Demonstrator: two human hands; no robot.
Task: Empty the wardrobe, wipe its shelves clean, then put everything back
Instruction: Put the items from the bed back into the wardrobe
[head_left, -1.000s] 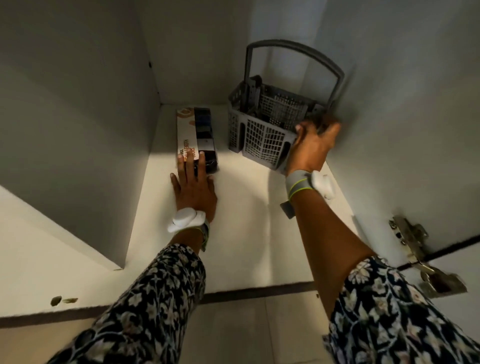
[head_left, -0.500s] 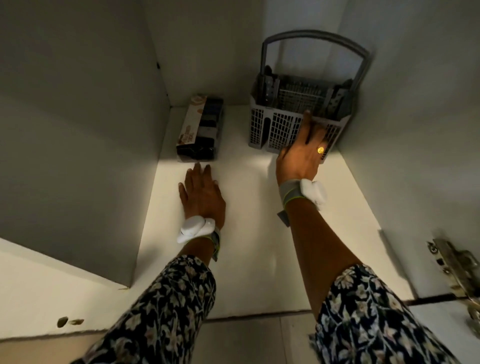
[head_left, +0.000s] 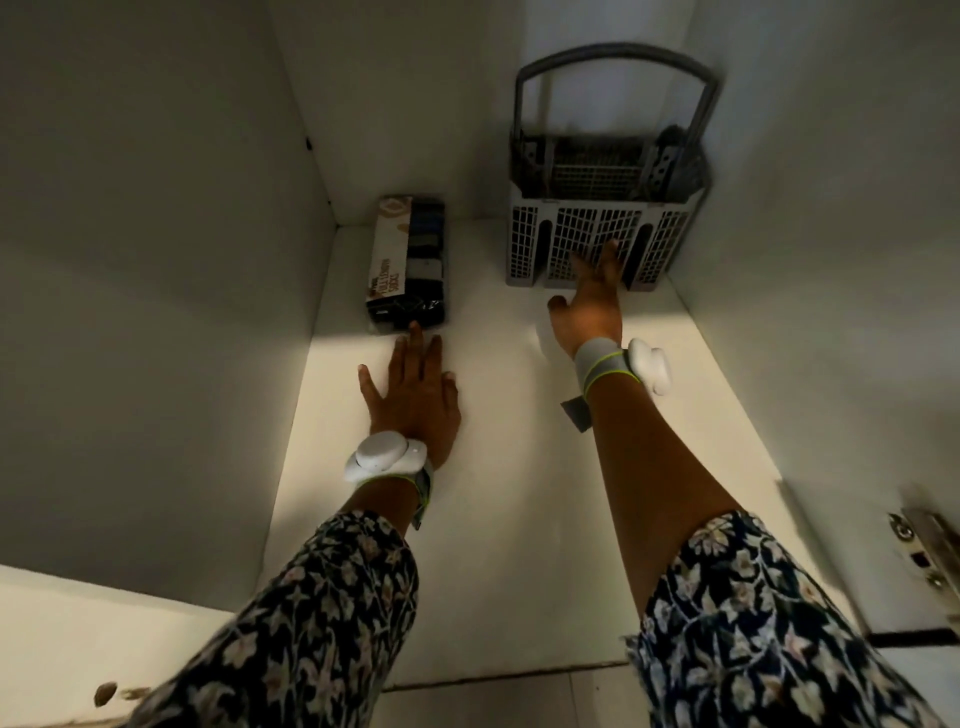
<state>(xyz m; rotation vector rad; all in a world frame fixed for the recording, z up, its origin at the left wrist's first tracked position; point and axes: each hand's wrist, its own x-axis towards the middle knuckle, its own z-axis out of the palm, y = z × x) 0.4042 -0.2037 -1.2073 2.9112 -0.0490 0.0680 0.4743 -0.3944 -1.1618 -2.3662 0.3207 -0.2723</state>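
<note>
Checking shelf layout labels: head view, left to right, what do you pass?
Sock pack → basket → door hinge. Hands left out: the left hand lines up with the socks, the right hand with the basket.

dim overall, with warm light coming in from the open front. it lands as a bright patch on the white laminate shelf floor (head_left: 498, 519). the patch stops in a straight edge at the near end of the dark flat pack of socks with a cream label (head_left: 408, 265). beyond that edge, the grey plastic lattice basket with a hooped handle (head_left: 597, 249) sits in soft grey shade. the plain white left side wall (head_left: 156, 260) is deep in shadow. the white rounded wrist device (head_left: 382, 457) shines almost blown out. the right hand (head_left: 589, 312) is slightly smeared, the left hand (head_left: 415, 400) sharper. the wide lens splays the walls outward, and the silver metal hinge (head_left: 930, 556) at the edge is soft.
</note>
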